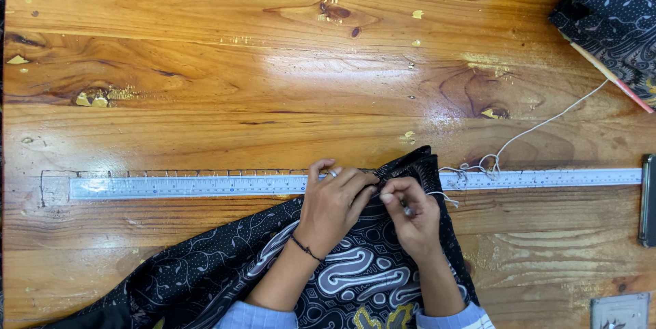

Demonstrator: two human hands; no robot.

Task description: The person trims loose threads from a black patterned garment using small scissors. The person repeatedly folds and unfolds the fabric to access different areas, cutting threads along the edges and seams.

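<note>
Here, in the head view, both hands meet at the lower middle of the frame, over the upper edge of a black patterned cloth [355, 267] that spreads from the centre down to the lower left. The left hand [333, 202] lies curled on the cloth, fingertips pinching its folded edge just below the ruler [205, 184]. The right hand [413, 216] is closed on something thin at that same edge (a needle, probably, though it is too small to be sure), and a white thread [540, 124] runs from near it in loops across the ruler and on toward the upper right.

The cloth looks light, soft and limp: it drapes and wrinkles, so it should slide easily on the glossy wooden table [205, 62] and is best held by pinching close to the worked edge, as now. The thread looks fine and liable to tangle.

A second piece of dark patterned fabric [615, 8] sits in the upper right corner. No containers are in view.
</note>
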